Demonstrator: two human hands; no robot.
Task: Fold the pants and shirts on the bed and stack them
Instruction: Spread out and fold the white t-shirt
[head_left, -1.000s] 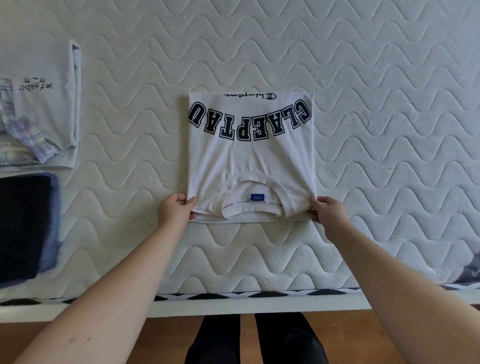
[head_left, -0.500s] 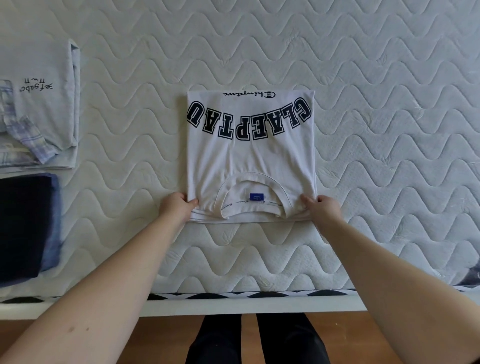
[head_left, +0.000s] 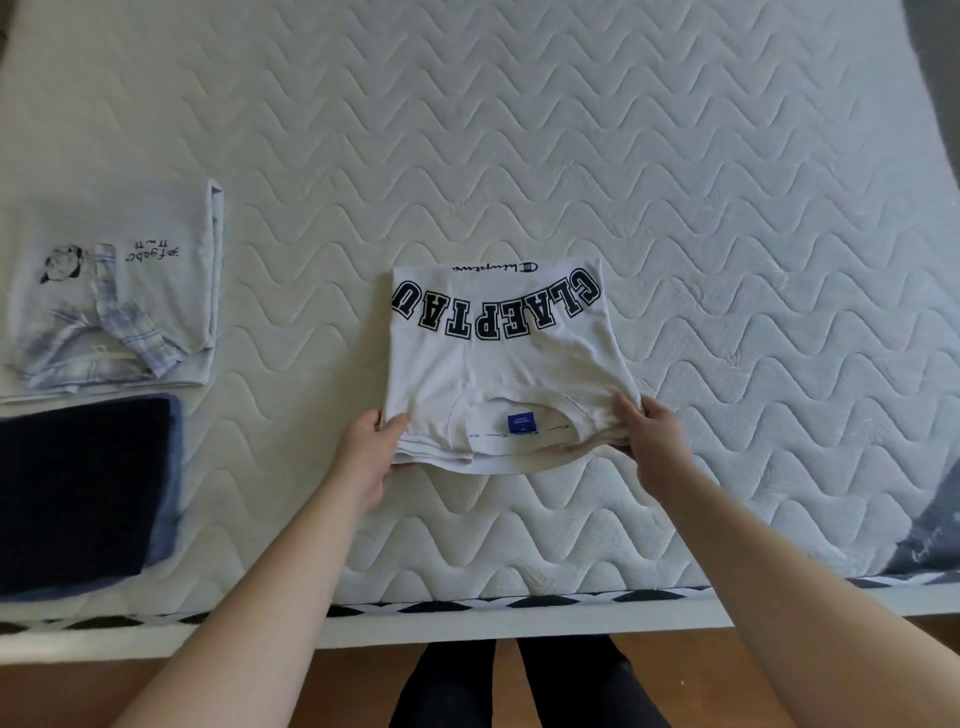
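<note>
The folded white shirt (head_left: 498, 364) lies mid-bed (head_left: 727, 182), collar edge towards the person, its longer side running away from them. The left hand (head_left: 366, 452) pinches the near left corner, the right hand (head_left: 652, 441) the near right, fingers (head_left: 626, 410) curled over the cloth and lifting that edge slightly. The stack of pale folded shirts (head_left: 114, 291) sits well off to the left, with dark folded pants (head_left: 78, 488) just nearer (so the left hand is closer). No containers here; I'd guess a carry leftwards comes next.

Bare mattress (head_left: 727, 208) beyond stacks (head_left: 111, 291)
</note>
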